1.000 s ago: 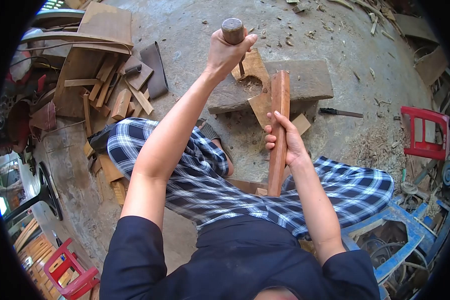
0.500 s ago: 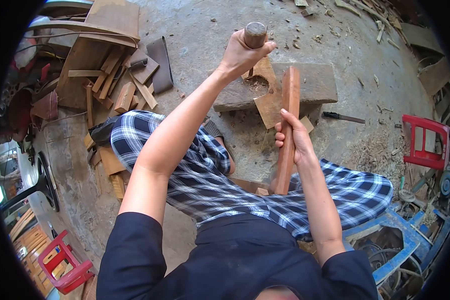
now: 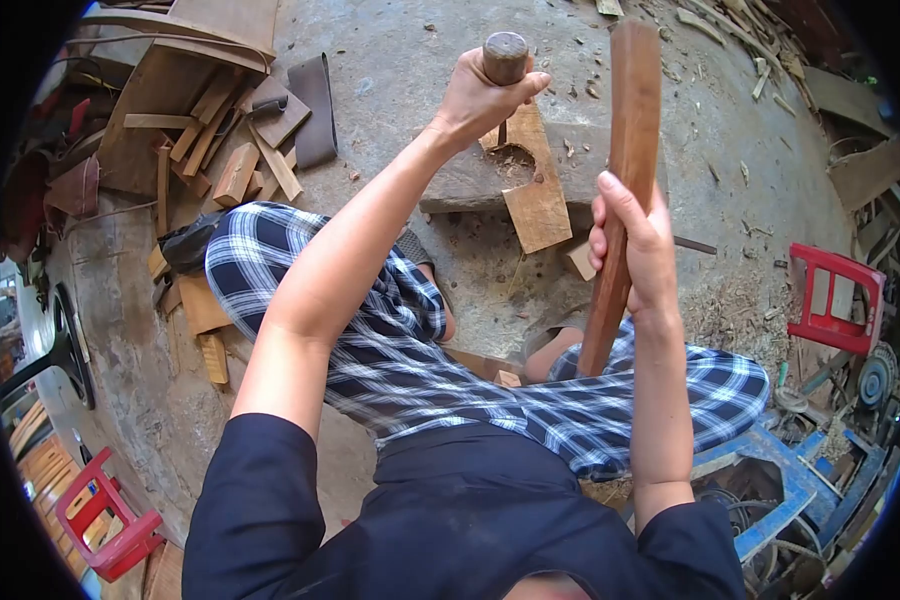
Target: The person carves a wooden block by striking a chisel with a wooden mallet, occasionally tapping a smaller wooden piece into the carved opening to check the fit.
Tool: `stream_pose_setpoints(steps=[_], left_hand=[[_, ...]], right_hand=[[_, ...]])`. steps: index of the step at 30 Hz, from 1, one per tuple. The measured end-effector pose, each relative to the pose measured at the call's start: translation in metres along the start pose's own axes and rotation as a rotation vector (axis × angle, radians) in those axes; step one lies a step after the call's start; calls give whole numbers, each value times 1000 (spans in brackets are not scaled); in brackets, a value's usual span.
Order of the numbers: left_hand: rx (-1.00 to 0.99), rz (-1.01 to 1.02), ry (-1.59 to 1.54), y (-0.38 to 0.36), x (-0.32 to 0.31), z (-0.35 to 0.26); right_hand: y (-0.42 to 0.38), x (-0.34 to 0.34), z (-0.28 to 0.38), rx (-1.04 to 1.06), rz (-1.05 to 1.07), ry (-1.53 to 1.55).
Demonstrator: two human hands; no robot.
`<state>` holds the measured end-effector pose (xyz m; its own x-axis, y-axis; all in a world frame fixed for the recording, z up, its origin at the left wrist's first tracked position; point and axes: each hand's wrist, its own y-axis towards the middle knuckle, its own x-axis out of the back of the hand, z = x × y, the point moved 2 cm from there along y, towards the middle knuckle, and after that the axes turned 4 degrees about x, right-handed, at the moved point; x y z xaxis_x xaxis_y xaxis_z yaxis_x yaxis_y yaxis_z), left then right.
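Observation:
My left hand (image 3: 482, 98) is wrapped round the round wooden handle (image 3: 506, 58) of a tool, whose lower end stands over a notched board (image 3: 540, 210). That board lies on a thick wooden block (image 3: 460, 185) on the floor. My right hand (image 3: 638, 240) grips a long reddish-brown wooden bar (image 3: 634, 110) near its middle. The bar is raised and tilted, to the right of the notched board, with its lower end over my lap.
Wood offcuts (image 3: 236, 175) are heaped at the upper left. A red stool (image 3: 836, 298) stands at the right, another red stool (image 3: 108, 515) at the lower left. A blue metal frame (image 3: 770, 480) is at the lower right. Shavings litter the concrete floor.
My right hand has moved right with the wooden bar, whose top end has swung up and away from the tool handle. My left hand stays on the handle, almost unmoved.

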<state>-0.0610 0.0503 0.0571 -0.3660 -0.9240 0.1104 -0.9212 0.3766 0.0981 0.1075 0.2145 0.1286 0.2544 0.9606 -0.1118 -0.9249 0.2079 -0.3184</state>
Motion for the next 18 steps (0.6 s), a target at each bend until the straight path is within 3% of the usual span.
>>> stream_pose_setpoints(steps=[7, 14, 18], left_hand=[[-40, -13, 32, 0, 0, -2], [-38, 1, 55, 1, 0, 2], [-27, 11, 36, 1, -2, 2]], right_hand=[[6, -17, 42, 200, 48, -24], [9, -22, 37, 165, 44, -87], [11, -24, 54, 283, 66, -185]])
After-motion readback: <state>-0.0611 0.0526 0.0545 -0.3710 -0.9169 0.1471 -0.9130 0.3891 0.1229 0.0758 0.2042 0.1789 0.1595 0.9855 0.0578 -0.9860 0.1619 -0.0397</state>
